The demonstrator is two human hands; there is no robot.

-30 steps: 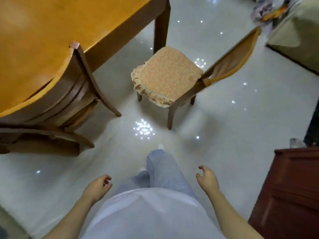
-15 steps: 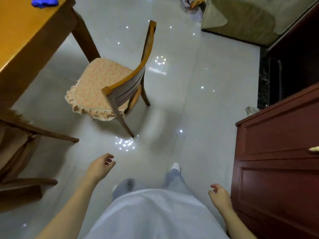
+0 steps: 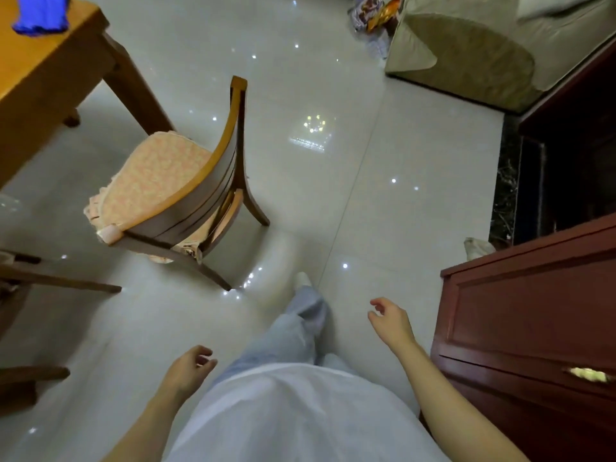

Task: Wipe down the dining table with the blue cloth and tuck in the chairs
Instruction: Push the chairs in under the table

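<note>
The blue cloth [image 3: 40,13] lies crumpled on the wooden dining table [image 3: 43,71] at the top left. A wooden chair [image 3: 200,191] with a peach cushion stands pulled out from the table's corner, its curved back towards me. Parts of another chair [image 3: 50,281] show at the left edge. My left hand [image 3: 190,368] hangs low beside my body with fingers loosely curled, holding nothing. Loosely curled too, my right hand [image 3: 390,318] is raised a little near the cabinet and holds nothing. Both hands are well short of the chair.
A dark red wooden cabinet [image 3: 533,328] stands close on my right. A beige sofa [image 3: 483,45] sits at the top right with bags [image 3: 370,11] beside it. Glossy pale floor tiles [image 3: 383,178] spread between the chair and the cabinet.
I have walked round and turned left, so the pulled-out chair now shows its back to me and looks closer. The blue cloth came into view. Both hands stay empty.
</note>
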